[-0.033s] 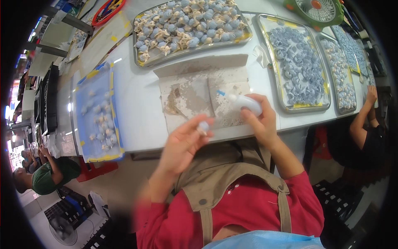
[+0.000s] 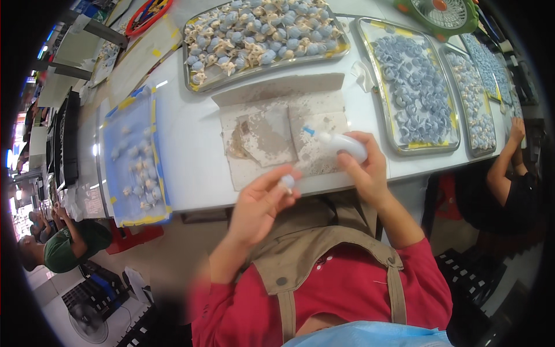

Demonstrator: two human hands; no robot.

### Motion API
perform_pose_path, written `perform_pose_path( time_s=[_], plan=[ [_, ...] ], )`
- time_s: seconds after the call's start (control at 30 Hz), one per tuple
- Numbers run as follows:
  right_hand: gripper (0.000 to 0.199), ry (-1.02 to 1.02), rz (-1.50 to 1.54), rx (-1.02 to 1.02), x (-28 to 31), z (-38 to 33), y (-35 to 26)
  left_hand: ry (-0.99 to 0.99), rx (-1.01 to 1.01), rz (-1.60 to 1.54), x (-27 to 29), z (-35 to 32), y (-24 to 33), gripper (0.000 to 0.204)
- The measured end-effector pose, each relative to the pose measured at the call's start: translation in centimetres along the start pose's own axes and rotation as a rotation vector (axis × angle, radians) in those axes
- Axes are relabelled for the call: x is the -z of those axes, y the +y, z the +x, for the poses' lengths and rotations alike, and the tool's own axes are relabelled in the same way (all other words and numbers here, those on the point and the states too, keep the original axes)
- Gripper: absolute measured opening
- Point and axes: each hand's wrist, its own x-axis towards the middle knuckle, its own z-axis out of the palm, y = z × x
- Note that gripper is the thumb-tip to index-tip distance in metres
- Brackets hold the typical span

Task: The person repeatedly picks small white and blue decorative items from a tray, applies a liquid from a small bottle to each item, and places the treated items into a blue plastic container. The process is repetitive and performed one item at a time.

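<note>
Between the thumb and fingers of my left hand (image 2: 263, 201) is a small blue-and-cream figurine part (image 2: 287, 183), held just off the table's front edge. My right hand (image 2: 364, 168) grips a white squeeze bottle (image 2: 346, 148), tilted so its blue needle tip (image 2: 309, 131) points left. Beneath the bottle lies a stained piece of cardboard (image 2: 324, 165) with a raised back flap and a smaller stained sheet (image 2: 269, 141) on it. The bottle tip and the part are apart.
A metal tray (image 2: 202, 88) of blue-and-cream parts stands at the back. Another metal tray (image 2: 390, 136) at the right holds blue curved shells. A blue-lined tray (image 2: 113, 168) is at the left. A green fan (image 2: 471, 23) stands back right. Other people sit at both sides.
My left hand has shifted slightly and turned the small part a little. The right hand and bottle have barely moved.
</note>
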Motion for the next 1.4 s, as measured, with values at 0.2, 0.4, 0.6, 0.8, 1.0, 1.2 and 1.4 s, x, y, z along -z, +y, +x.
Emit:
perform_pose_path(
  time_s=[0.2,0.4,0.6,0.8,1.0,1.2,1.4],
  plan=[
    [0.032,-0.053,0.002,0.019,1.3,-2.6,-2.5,-0.003,-0.123,0.216,-0.4,-0.2,-3.2,0.040],
    [0.036,-0.113,-0.229,0.322,1.9,-3.5,-3.5,0.016,-0.224,0.356,-0.7,-1.2,-3.3,0.036],
    [0.035,-0.125,-0.483,0.476,1.1,-3.6,-5.2,0.047,-0.290,0.337,-1.0,-1.7,-3.5,0.036],
    [0.030,-0.124,-0.546,0.489,0.1,-3.5,-5.8,0.046,-0.313,0.364,-0.7,-1.9,-3.7,0.036],
    [0.031,-0.132,-0.575,0.515,-0.1,-3.4,-5.8,0.035,-0.304,0.361,-0.6,-2.0,-3.8,0.037],
    [0.031,-0.132,-0.578,0.500,0.1,-3.4,-5.6,0.020,-0.317,0.348,-0.8,-2.1,-3.7,0.037],
    [0.030,-0.101,-0.530,0.428,0.5,-3.6,-5.4,0.018,-0.259,0.288,-0.7,-2.1,-3.4,0.036]
  ],
)
